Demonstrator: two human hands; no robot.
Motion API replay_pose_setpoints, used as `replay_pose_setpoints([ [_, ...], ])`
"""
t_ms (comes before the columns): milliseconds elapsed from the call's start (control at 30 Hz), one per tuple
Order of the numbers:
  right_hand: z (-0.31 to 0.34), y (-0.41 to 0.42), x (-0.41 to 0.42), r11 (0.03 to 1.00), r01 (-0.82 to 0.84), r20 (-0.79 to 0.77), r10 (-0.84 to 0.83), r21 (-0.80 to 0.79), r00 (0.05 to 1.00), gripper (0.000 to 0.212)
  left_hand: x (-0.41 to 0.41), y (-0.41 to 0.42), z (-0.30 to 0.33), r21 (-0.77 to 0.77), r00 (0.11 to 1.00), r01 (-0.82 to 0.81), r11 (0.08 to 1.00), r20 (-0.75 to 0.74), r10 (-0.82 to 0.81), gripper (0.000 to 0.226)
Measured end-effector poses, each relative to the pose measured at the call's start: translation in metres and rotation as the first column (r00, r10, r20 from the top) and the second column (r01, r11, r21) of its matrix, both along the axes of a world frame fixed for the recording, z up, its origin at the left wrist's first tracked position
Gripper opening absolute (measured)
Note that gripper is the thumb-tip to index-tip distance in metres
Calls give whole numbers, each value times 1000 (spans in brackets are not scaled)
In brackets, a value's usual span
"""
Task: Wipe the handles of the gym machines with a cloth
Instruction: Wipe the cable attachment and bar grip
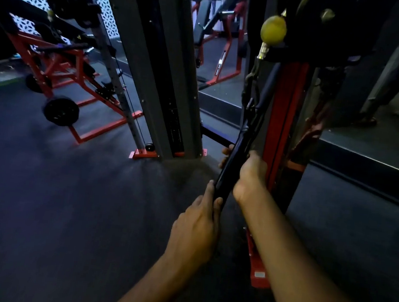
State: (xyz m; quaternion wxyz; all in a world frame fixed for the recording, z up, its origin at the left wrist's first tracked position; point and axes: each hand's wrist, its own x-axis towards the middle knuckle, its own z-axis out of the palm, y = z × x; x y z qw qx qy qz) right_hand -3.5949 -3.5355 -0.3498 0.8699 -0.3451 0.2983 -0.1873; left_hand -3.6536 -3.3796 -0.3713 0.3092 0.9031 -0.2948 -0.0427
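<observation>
A long black bar handle (239, 145) hangs steeply from a chain (251, 82) under a yellow ball stopper (273, 30) on the cable machine. My left hand (196, 226) grips the bar's lower end, thumb and fingers curled round it. Higher up the same bar, my right hand (247, 175) is wrapped round it, fingertips showing on the far side. No cloth is visible; whether one lies under either palm I cannot tell.
The grey weight-stack column (157, 72) stands just left of the bar. A red upright (287, 106) is right behind it. A red plate-loaded machine (63, 80) sits at the left on the dark floor. A mirror wall (384, 96) with a low ledge runs at the right.
</observation>
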Motion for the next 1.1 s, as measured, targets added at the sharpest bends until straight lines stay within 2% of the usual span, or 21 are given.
replay_pose_setpoints([
  [67,-7,14,-17,1000,-2,-48,1,-14,999,49,0,-4,-4,-46,1000,9,999,20,-8,58],
  [200,-11,38,-49,976,-71,-234,22,-204,972,44,9,-12,-5,-91,997,1,996,72,6,57],
  [300,-12,52,-69,973,-115,-229,68,-198,971,36,11,-15,-5,-71,979,-34,997,197,47,67],
  [333,-12,55,-74,973,-129,-213,88,-190,973,35,11,-16,-7,-64,979,-47,997,194,58,72],
  [400,-17,60,-84,964,-178,-204,137,-196,969,33,11,-17,-13,-98,994,-37,995,103,47,71],
  [500,-36,69,-107,920,-289,-232,230,-265,945,31,11,-15,-13,-323,990,10,946,-132,-56,58],
  [567,-52,65,-121,850,-363,-265,276,-382,924,32,10,-14,-11,-425,952,3,905,-277,-133,59],
  [633,-58,45,-121,757,-288,-282,142,-586,949,30,7,-15,-12,-442,941,-31,896,-316,-124,69],
  [667,-54,30,-115,686,-190,-220,45,-702,975,25,5,-17,-12,-454,942,-57,889,-320,-103,69],
  [733,-37,-3,-96,462,23,-21,-90,-887,996,29,-1,-20,-13,-493,939,-107,864,-336,-75,69],
  [767,-24,-20,-81,320,108,78,-105,-941,991,33,-3,-21,-12,-515,936,-131,847,-347,-66,70],
  [833,3,-53,-43,-62,190,190,14,-980,982,40,-7,-22,-11,-569,928,-179,803,-368,-53,67],
  [900,29,-78,-5,-485,187,88,219,-854,972,41,-10,-20,-13,-610,929,-228,759,-371,-19,56],
  [933,37,-88,11,-655,179,-5,269,-734,963,37,-12,-16,-13,-625,926,-253,739,-377,-2,51],
  [967,41,-96,24,-772,158,-95,272,-616,958,32,-12,-13,-15,-640,921,-289,712,-389,24,48],
  [1000,42,-101,31,-839,133,-157,250,-527,956,26,-13,-9,-13,-652,911,-338,678,-408,62,46],
  [1033,40,-102,34,-866,112,-180,225,-487,957,23,-12,-7,-11,-662,898,-390,640,-427,104,46],
  [1100,29,-94,35,-823,135,-134,247,-552,960,29,-10,-2,-3,-672,870,-479,565,-452,200,51],
])
